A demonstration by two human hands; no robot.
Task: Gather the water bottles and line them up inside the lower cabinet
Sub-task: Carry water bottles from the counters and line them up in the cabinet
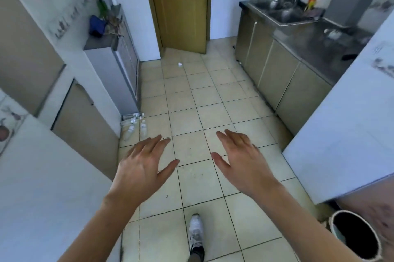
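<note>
Several clear water bottles point(136, 126) lie on the tiled floor against the left wall, at the foot of a grey cabinet point(125, 65). A tan lower cabinet door point(85, 129) on the left stands closed. My left hand point(140, 168) is stretched out above the floor, fingers straight, holding nothing, just below and right of the bottles. My right hand point(241, 159) is held out beside it, fingers straight and empty too.
A steel counter with a sink point(283, 14) and closed base cabinets point(283, 82) runs along the right. A wooden door point(181, 5) closes the far end. A round bin point(356, 238) stands at the lower right. My white shoe point(196, 232) is on the floor.
</note>
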